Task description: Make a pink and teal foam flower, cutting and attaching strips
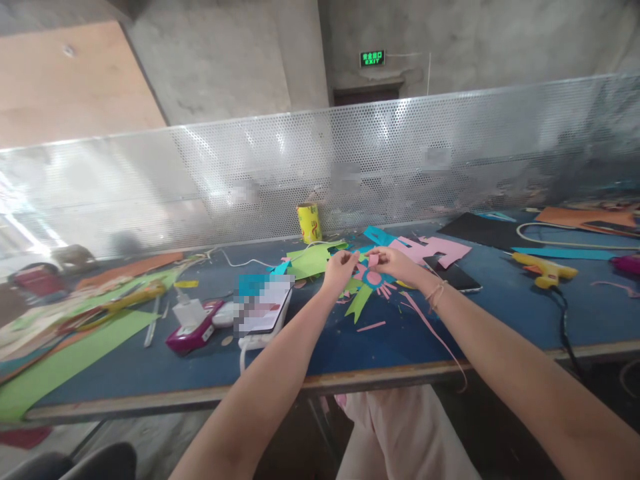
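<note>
My right hand [397, 264] pinches a small pink paper piece [373, 261] above the table. Close beside it on the left, my left hand [341, 270] has its fingers drawn together; what they hold, if anything, is too small to make out. Under the hands lies a paper cutout with a pink and blue round part [372, 277] and thin pink strips around it. A green forked paper piece [359, 303] sticks out toward me. Behind my right hand is a larger notched pink sheet [440, 251], partly over a dark phone-like slab [457, 277].
A yellow glue gun [545, 269] lies at right, its cord running off the front edge. A purple power strip [195, 327] with a white plug and a phone [265, 305] are at left. A yellow can [309, 223] stands before the perforated metal screen [280, 180].
</note>
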Tool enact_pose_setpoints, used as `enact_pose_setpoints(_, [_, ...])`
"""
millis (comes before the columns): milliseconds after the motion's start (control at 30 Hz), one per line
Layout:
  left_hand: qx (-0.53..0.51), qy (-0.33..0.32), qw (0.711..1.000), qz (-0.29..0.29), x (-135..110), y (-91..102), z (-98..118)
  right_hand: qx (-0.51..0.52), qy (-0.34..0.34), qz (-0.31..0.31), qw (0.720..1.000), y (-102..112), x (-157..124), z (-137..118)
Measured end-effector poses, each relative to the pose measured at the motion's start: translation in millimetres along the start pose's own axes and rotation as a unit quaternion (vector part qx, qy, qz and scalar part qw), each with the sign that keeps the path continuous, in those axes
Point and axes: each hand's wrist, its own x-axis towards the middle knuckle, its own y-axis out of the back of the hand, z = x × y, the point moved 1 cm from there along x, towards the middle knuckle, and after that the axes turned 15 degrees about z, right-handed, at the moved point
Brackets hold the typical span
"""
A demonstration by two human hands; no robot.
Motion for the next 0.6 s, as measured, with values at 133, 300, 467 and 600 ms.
enact_pose_setpoints(133, [0.069, -0.04, 0.997, -0.008, -1.9, 0.0, 1.1, 0.0, -0.001, 0.003, 1.0, 0.1, -0.2, -1.3])
enact_pose_setpoints(300, [0.086, -0.052, 0.994, -0.035, -2.2, -1.0, 1.2, -0.02, 0.003, 0.009, 1.0, 0.9, 1.5, 0.9])
enact_pose_setpoints(467, [0.088, -0.045, 0.994, -0.041, -1.6, -0.9, 1.1, -0.03, 0.015, 0.006, 0.999, 1.2, 2.0, 1.0])
enact_pose_setpoints(600, [0.054, -0.009, 0.997, -0.057, -1.0, -1.8, -2.3, -0.046, 0.028, 0.005, 0.999, 1.4, 1.6, -1.0])
